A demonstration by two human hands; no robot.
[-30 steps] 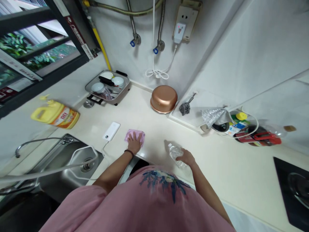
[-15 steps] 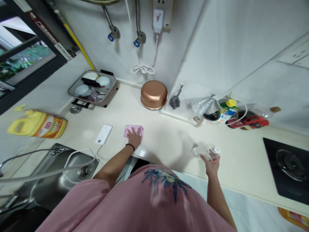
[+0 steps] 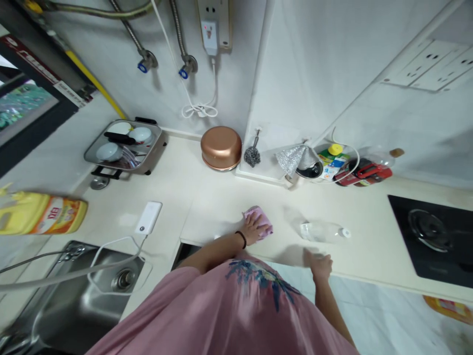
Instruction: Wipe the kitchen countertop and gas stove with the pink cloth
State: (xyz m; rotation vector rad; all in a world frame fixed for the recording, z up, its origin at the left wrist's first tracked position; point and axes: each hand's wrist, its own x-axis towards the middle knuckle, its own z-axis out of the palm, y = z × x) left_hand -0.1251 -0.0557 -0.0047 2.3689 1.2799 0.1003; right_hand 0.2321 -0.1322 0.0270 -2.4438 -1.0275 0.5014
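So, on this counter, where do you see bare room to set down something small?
The widest bare patch lies between pot, power bank and pink cloth. Another lies between bottle and hob. It is crowded from the silver cloth to the red item, and below the bottle, where the right hand is.

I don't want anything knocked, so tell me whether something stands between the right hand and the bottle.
Nothing visible does: only counter shows between the right hand and the bottle. The cloth, under the left hand, lies off to the left.
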